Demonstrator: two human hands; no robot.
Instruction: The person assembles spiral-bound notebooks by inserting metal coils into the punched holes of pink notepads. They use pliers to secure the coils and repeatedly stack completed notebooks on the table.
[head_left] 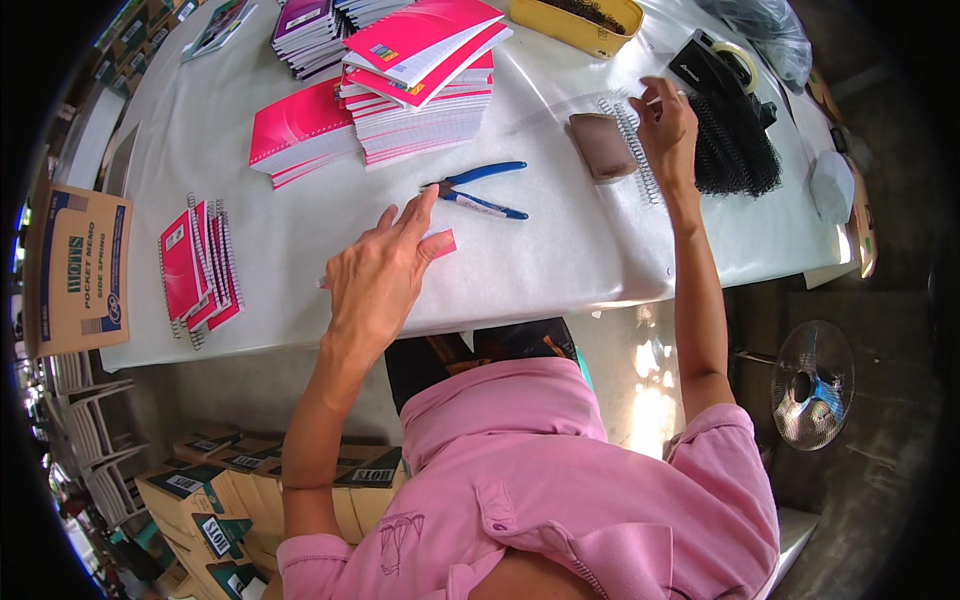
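My left hand (pixel 378 268) lies with fingers stretched over a small pink notebook (pixel 447 243), which it mostly covers. Just beyond its fingertips are pliers (pixel 485 190) with blue handles, their jaws close to my index finger. To the right, my right hand (pixel 668 130) hovers by loose wire spiral coils (pixel 640 160), fingers bent and thumb apart from them. A brown block-like piece (pixel 602 147) rests beside these coils. Past the right hand is a heap of black spiral coils (pixel 738 150). Several small pink spiral notebooks (pixel 200 262) lie at the left.
Tall stacks of pink notebooks (pixel 420 115) stand at the back, near purple ones (pixel 305 40). A yellow tray (pixel 575 28) holds small dark pieces. A black tape dispenser (pixel 705 65) is at the right. Cardboard boxes (pixel 85 270) flank the table; a fan (pixel 815 385) stands lower right.
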